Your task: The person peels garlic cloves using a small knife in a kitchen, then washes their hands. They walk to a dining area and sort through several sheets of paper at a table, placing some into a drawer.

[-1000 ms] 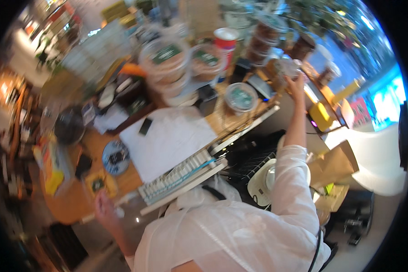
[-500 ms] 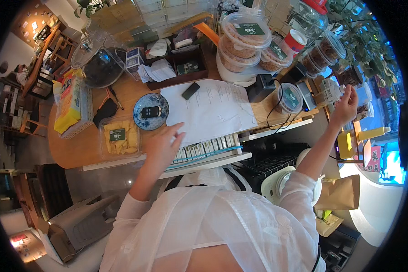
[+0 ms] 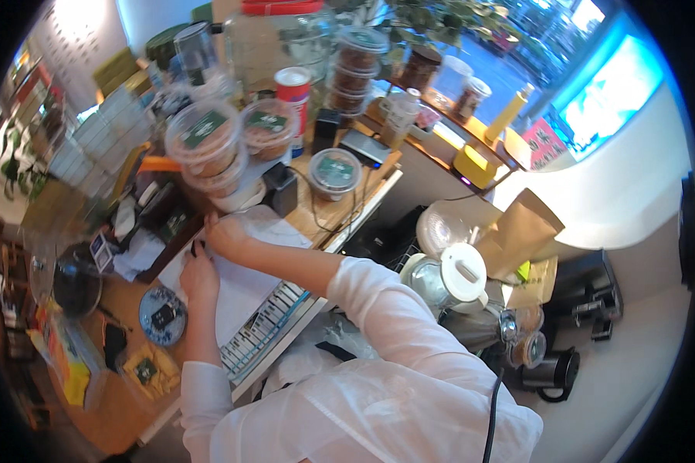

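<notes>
- Head view: impossible to tell grip of right hand (image 3: 228,234), angled leftward.
- Pinching small black object (image 3: 199,248) with left hand (image 3: 201,275), over white paper (image 3: 241,297) on desk (image 3: 108,413).
- Marked on clear tubs (image 3: 334,190): green labels (image 3: 336,171), unreadable.

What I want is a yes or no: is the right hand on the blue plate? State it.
No, the right hand is at the white paper, apart from the blue plate.
</notes>
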Motion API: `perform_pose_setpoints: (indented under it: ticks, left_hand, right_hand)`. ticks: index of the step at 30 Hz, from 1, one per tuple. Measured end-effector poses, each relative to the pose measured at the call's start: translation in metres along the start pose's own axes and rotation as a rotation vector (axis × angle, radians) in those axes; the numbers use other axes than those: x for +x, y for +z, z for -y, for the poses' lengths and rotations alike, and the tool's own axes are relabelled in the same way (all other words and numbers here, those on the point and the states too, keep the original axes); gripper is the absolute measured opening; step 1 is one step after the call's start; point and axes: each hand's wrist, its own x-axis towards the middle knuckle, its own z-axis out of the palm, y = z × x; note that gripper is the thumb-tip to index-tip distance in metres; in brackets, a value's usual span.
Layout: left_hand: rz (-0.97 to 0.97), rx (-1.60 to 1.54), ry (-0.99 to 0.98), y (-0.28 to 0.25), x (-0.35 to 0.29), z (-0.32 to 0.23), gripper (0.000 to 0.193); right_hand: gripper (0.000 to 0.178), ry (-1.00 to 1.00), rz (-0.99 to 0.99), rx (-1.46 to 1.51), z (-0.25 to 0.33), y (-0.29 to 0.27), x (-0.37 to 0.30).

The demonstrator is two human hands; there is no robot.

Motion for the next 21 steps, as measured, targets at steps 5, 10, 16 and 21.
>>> perform_pose_setpoints:
  ticks: [5,10,16,21]
  left_hand:
    - [-0.069,0.042,0.038,0.013,-0.008,0.009,0.042]
    - [-0.012,0.017,0.068,0.012,-0.020,-0.006,0.037]
    - [-0.234,-0.077,0.067,-0.010,-0.009,-0.008,0.037]
    - [-0.035,0.115,0.116,-0.006,0.034,-0.004,0.031]
  right_hand:
    - [0.021,-0.066,0.292,0.083,-0.010,-0.031,-0.005]
    - [0.010,0.150,0.298,0.101,-0.014,-0.056,-0.042]
    - [0.013,0.305,0.302,0.055,-0.056,-0.122,-0.063]
    - [0.011,0.515,0.057,0.069,-0.087,-0.184,-0.109]
